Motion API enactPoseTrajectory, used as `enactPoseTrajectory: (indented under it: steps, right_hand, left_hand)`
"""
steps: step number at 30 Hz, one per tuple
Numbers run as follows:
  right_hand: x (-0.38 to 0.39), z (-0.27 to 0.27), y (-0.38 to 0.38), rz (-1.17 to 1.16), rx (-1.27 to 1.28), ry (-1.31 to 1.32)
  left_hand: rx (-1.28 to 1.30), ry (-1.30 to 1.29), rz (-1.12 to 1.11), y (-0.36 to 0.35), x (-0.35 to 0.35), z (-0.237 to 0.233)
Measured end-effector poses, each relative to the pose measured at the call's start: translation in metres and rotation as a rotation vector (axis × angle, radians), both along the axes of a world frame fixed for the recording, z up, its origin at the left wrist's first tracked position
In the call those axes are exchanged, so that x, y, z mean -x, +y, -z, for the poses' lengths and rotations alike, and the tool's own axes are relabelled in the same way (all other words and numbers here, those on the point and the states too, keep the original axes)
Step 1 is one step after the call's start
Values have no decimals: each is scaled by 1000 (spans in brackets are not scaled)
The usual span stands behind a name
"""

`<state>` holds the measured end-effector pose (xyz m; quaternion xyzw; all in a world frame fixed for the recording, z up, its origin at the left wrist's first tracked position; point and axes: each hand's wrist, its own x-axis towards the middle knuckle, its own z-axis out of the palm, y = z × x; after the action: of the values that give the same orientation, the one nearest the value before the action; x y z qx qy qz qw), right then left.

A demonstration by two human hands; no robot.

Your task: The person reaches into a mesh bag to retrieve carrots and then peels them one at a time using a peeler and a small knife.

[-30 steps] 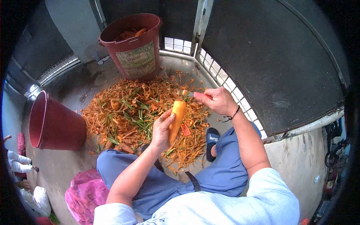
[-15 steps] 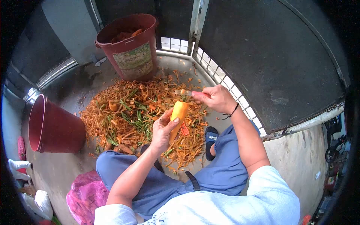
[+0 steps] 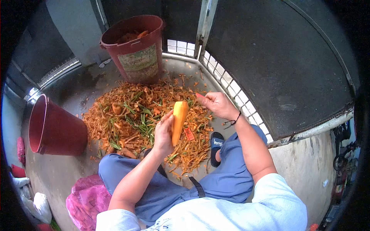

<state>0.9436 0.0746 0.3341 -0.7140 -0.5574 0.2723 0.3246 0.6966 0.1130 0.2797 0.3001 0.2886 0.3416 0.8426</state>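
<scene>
A thick peeled carrot (image 3: 179,122) stands nearly upright in my left hand (image 3: 163,133), its blunt cut end up and the fingers wrapped round its left side. To the right, and apart from the carrot, my right hand (image 3: 220,104) is closed round the handle of a red-handled knife (image 3: 200,96). The knife's blade is hard to make out against the peelings. Below both hands spreads a heap of carrot peelings (image 3: 133,96) mixed with green stalks and several carrot pieces. A small red-orange tag (image 3: 189,134) lies on it, right of the carrot.
Behind the heap stands a dark red bucket (image 3: 140,61) with carrots inside. Another red bucket (image 3: 63,125) leans at the left. A pink mesh sack (image 3: 88,202) of carrots rests beside my left knee. Dark gate panels (image 3: 277,69) close off the right side.
The carrot has turned more upright and shifted slightly left in my left hand. My right hand has dropped a little and moved slightly left; the orange bit at the blade is gone from view.
</scene>
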Motion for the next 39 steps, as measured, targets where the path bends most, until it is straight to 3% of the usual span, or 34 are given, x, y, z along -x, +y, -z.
enactPoseTrajectory:
  steps: [1,2,3,5,6,7,9,15,19,21,25,27,31,39]
  right_hand:
    - [6,6,1,-39,-87,180]
    - [7,7,-5,-53,91,295]
    - [17,11,-7,-53,91,295]
    - [36,18,-9,-160,-49,373]
    - [44,25,-6,-181,-75,657]
    - [47,31,-4,-180,-74,660]
    - [50,36,-1,-80,-227,482]
    - [24,21,6,121,-241,377]
    - [33,5,-6,-35,-160,223]
    - [47,-1,-14,-103,-143,171]
    - [59,-4,-19,-251,-412,-118]
    - [59,-12,-22,-348,-250,-337]
    - [54,-12,-20,-298,-342,-381]
    - [42,-33,-25,-314,-244,-401]
  left_hand:
    - [5,4,-4,0,1,0]
    - [85,-9,-15,-1,0,-1]
    - [162,-24,-25,0,-2,-1]
    - [199,-21,-47,0,-5,0]
    - [215,-34,-40,0,-6,-2]
    - [234,-45,-33,-2,-6,-3]
    - [202,-15,15,2,-3,-7]
    - [234,-7,122,-10,-2,-15]
    - [349,75,85,-12,0,-27]
    - [357,-46,111,-7,2,-17]
    - [355,-28,70,0,0,-15]
    - [346,-31,63,2,1,-15]
    - [398,-117,155,7,4,-9]
    - [317,-80,175,-2,4,-12]
